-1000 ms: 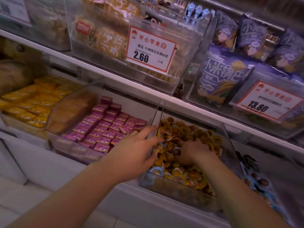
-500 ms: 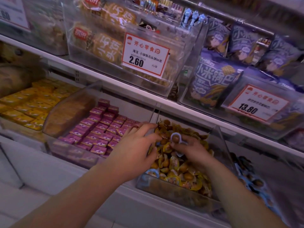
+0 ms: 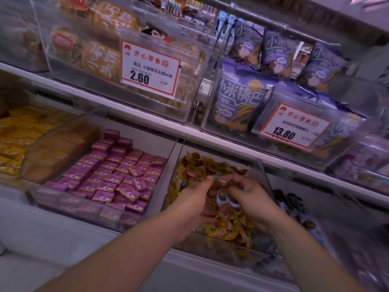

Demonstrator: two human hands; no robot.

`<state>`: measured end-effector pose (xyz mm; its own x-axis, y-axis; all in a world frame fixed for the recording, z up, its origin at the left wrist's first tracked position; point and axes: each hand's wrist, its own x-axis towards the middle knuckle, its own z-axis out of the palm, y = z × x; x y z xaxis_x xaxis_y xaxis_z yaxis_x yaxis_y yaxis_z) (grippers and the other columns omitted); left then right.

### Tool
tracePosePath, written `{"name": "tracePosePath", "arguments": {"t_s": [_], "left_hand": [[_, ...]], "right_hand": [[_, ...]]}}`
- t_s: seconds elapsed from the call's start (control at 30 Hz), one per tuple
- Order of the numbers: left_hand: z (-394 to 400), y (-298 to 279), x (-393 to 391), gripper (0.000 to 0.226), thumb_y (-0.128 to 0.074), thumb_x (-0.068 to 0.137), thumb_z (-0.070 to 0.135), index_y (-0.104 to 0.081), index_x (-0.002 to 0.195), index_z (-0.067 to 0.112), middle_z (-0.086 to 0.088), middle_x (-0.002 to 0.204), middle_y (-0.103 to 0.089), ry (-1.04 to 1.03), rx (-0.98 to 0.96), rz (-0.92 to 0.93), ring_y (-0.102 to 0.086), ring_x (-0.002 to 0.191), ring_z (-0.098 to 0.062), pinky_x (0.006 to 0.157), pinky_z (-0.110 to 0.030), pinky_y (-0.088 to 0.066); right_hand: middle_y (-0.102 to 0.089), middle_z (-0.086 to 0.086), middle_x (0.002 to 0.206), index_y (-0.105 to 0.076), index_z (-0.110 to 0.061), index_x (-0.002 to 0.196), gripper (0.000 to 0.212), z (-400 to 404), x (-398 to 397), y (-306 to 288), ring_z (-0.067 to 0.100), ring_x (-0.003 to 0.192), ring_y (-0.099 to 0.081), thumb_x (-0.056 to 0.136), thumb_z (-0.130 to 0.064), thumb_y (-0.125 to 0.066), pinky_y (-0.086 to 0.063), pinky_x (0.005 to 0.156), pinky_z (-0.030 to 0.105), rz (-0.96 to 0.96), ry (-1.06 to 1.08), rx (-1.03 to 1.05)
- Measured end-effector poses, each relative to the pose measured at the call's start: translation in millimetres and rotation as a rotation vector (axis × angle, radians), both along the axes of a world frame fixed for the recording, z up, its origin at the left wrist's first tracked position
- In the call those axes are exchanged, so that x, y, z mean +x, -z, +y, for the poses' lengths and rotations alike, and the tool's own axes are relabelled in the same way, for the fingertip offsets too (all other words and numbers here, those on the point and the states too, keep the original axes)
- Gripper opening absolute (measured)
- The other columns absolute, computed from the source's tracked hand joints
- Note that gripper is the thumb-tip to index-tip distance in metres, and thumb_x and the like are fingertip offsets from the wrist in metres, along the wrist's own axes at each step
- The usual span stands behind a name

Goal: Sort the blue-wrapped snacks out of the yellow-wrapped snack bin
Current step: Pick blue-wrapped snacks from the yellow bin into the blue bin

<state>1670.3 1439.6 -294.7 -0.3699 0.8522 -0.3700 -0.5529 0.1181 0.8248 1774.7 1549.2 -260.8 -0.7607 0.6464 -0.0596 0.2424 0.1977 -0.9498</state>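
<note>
- Two hands over the yellow bin (image 3: 255,252), the clear tub on the lower shelf heaped with yellow snacks (image 3: 227,229)
- We count one blue snack (image 3: 223,200) in plain sight: it sits between the hands, above the pile, its pale blue rim showing
- Right hand (image 3: 251,202) has curled fingers pinching that blue snack at its right edge
- Left hand (image 3: 192,204) has its fingers bent in against the snacks beside the blue one; we cannot tell whether it grips anything
- Two price tags up top, 2.60 (image 3: 149,68) and 13.80 (image 3: 293,125)
- One pink bin (image 3: 117,175) just left of the yellow bin, and more yellow packs (image 3: 19,133) far left, cut off by the edge
- The yellow snacks are too many and too jumbled to count; the hands hide the middle of the pile
- Dark snacks (image 3: 294,207) to the right are blurred, colours hard to read
- Against half a second back: the blue snack sat higher by the left thumb, now it is lower and nearer us; the left hand has slid off the bin wall into the pile
</note>
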Motion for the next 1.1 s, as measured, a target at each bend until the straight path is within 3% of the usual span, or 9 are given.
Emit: {"name": "tracePosePath", "arguments": {"t_s": [0.1, 0.27, 0.37, 0.47, 0.6, 0.7, 0.83, 0.97, 1.1], "left_hand": [[2, -4, 1, 0.039, -0.054, 0.096, 0.049, -0.068, 0.102, 0.013, -0.017, 0.087, -0.069, 0.007, 0.056, -0.177, -0.066, 0.065, -0.028, 0.068, -0.040, -0.056], [1, -6, 1, 0.021, -0.055, 0.097, 0.025, -0.065, 0.103, 0.007, -0.016, 0.083, -0.067, -0.084, 0.043, -0.268, -0.061, 0.063, -0.025, 0.063, -0.038, -0.057], [0, -8, 1, 0.021, -0.057, 0.095, 0.018, -0.070, 0.106, 0.004, -0.018, 0.088, -0.068, -0.075, 0.062, -0.256, -0.062, 0.055, -0.022, 0.059, -0.035, -0.057], [2, -11, 7, 0.023, -0.054, 0.097, 0.016, -0.068, 0.109, 0.003, -0.018, 0.096, -0.068, -0.120, 0.045, -0.180, -0.060, 0.062, -0.022, 0.048, -0.027, -0.047], [11, -10, 21, 0.031, -0.050, 0.095, 0.002, -0.065, 0.110, 0.024, -0.006, 0.101, -0.069, -0.334, 0.022, 0.318, -0.066, 0.081, -0.015, 0.059, -0.021, -0.051], [17, 3, 40, 0.038, -0.051, 0.096, 0.003, -0.058, 0.117, 0.033, 0.008, 0.109, -0.065, -0.203, 0.134, 0.900, -0.062, 0.101, -0.007, 0.084, -0.023, -0.052], [23, 11, 60, 0.040, -0.047, 0.096, 0.013, -0.050, 0.135, 0.023, 0.003, 0.123, -0.059, -0.185, 0.212, 1.331, -0.055, 0.109, -0.016, 0.093, -0.033, -0.043], [29, -2, 77, 0.063, -0.043, 0.091, 0.033, -0.031, 0.151, 0.019, 0.000, 0.149, -0.043, -0.111, 0.224, 1.573, -0.030, 0.145, -0.017, 0.117, -0.043, -0.019], [34, -4, 86, 0.070, -0.037, 0.095, 0.048, -0.016, 0.157, 0.022, 0.023, 0.161, -0.004, 0.048, 0.385, 1.653, 0.001, 0.150, -0.002, 0.119, -0.026, -0.002]], "right_hand": [[-0.071, -0.007, 0.081, -0.069, -0.021, 0.098, 0.038, -12, 0, 6, 0.003, 0.066, -0.067, 0.092, 0.009, -0.046, -0.054, 0.056, 0.022, -0.058, -0.049, 0.230], [-0.050, -0.039, 0.119, -0.046, -0.041, 0.138, 0.052, -21, 6, 13, -0.022, 0.110, -0.049, 0.096, -0.014, -0.056, -0.037, 0.085, -0.002, -0.056, -0.116, 0.540], [-0.059, -0.016, 0.130, -0.052, -0.027, 0.138, 0.046, -15, 9, 12, -0.007, 0.116, -0.056, 0.097, -0.009, -0.056, -0.048, 0.095, 0.016, 0.053, 0.056, 0.358], [-0.070, 0.008, 0.118, -0.066, -0.013, 0.118, 0.030, -13, 9, 14, 0.014, 0.098, -0.071, 0.097, 0.001, -0.050, -0.060, 0.072, 0.029, 0.224, 0.254, -0.115], [-0.074, 0.015, 0.101, -0.071, -0.002, 0.107, 0.022, -20, 14, 17, 0.020, 0.070, -0.070, 0.094, -0.013, -0.058, -0.052, 0.056, 0.028, 0.315, 0.340, -0.635], [-0.072, 0.016, 0.114, -0.068, -0.006, 0.118, 0.041, -25, 21, 16, 0.023, 0.097, -0.070, 0.095, -0.038, -0.056, -0.053, 0.079, 0.033, 0.320, 0.263, -0.814], [-0.071, 0.013, 0.118, -0.064, -0.009, 0.123, 0.039, -18, 38, 11, 0.024, 0.111, -0.067, 0.092, -0.034, -0.065, -0.049, 0.101, 0.038, 0.377, 0.261, -0.758], [-0.074, 0.010, 0.105, -0.068, -0.012, 0.114, 0.020, -7, 65, 7, 0.019, 0.098, -0.071, 0.095, -0.015, -0.061, -0.055, 0.079, 0.029, 0.396, 0.217, -0.558], [-0.073, 0.009, 0.089, -0.068, -0.008, 0.111, 0.018, 22, 104, 0, 0.021, 0.081, -0.071, 0.096, -0.010, -0.059, -0.058, 0.069, 0.031, 0.352, 0.243, -0.262]]}}
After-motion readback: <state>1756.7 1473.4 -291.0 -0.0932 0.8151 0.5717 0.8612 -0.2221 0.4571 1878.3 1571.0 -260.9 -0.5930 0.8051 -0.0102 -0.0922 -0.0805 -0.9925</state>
